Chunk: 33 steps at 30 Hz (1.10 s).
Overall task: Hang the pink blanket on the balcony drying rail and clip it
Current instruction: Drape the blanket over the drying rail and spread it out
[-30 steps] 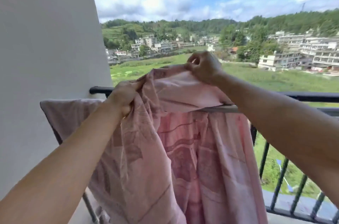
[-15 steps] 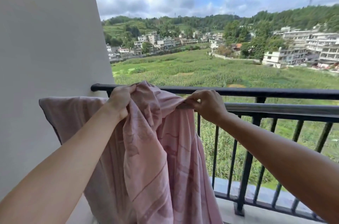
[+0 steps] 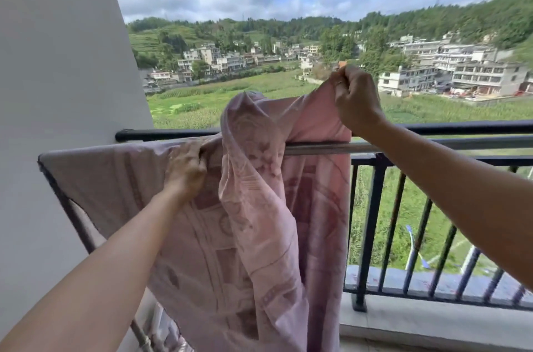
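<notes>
- Your right-hand fingers [image 3: 344, 84] are curled and pinch a raised edge of the pink blanket [image 3: 259, 236]. Your right hand [image 3: 356, 100] holds that edge up above the drying rail [image 3: 432, 146], against the fields and houses beyond.
- Your left hand [image 3: 186, 168] sits lower, at rail height. Its fingers [image 3: 191, 151] are bent over the top and grip a bunched fold of the blanket where it crosses the rail.
- Between your two hands the cloth rises in a rounded hump above the rail, then slopes up to the pinch in your right hand.
- To the left of your left hand the blanket lies spread flat over the top of the rack, reaching its corner near the white wall [image 3: 57, 63].
- Below your hands the blanket hangs in long folds, marked with a darker pink pattern of blocks and bands. Its lower end runs out of view at the bottom.
- How much of the cloth hangs on the far side of the rail cannot be told from this view.
- Right of your right wrist the silver rail is bare and runs to the right edge of the view.
- Just behind the rail stands the black balcony railing [image 3: 372, 207]. Its top bar runs alongside the rail and a little higher, and its upright bars drop to a concrete ledge.
- A dark frame leg [image 3: 73, 219] of the rack slants down beneath the blanket's left corner, beside the wall.
</notes>
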Each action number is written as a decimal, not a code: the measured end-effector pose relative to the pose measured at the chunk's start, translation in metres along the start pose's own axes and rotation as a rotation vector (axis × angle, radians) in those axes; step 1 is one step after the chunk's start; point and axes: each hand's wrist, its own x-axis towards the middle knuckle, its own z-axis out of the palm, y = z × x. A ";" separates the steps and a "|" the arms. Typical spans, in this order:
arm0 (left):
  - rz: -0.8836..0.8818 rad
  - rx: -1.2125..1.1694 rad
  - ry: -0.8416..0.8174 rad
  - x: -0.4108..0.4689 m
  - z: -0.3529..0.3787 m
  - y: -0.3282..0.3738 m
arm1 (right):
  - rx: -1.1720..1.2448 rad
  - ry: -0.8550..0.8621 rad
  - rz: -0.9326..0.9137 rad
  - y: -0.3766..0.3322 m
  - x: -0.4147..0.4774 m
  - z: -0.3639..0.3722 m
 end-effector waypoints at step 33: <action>-0.294 -0.496 0.328 0.039 -0.092 0.003 | -0.207 -0.802 0.111 0.035 0.002 0.036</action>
